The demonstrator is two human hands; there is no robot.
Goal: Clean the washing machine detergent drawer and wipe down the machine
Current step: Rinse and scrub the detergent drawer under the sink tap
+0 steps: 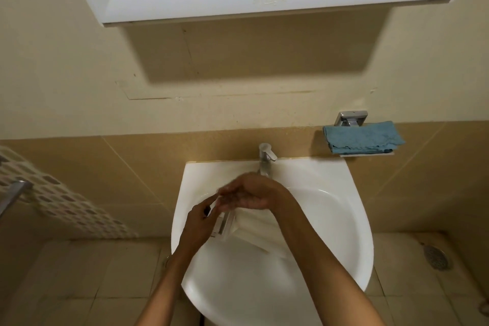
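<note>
Drawer (251,227), white plastic, lies tilted in the sink (330,219) beneath the tap (266,157). The left hand (201,219) curls its fingers round the drawer's front end; the right hand (248,194) cups over the top, its grip unclear through blur. A wet hold could slip, knocking plastic against the basin. A blue cloth (362,137) waits on the wall shelf.

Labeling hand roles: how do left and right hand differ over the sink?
The left hand grips the white detergent drawer at its front end; the right hand lies across its top, nearer the faucet. Left sits lower, right higher and blurred. Both are bare, over the sink.
</note>
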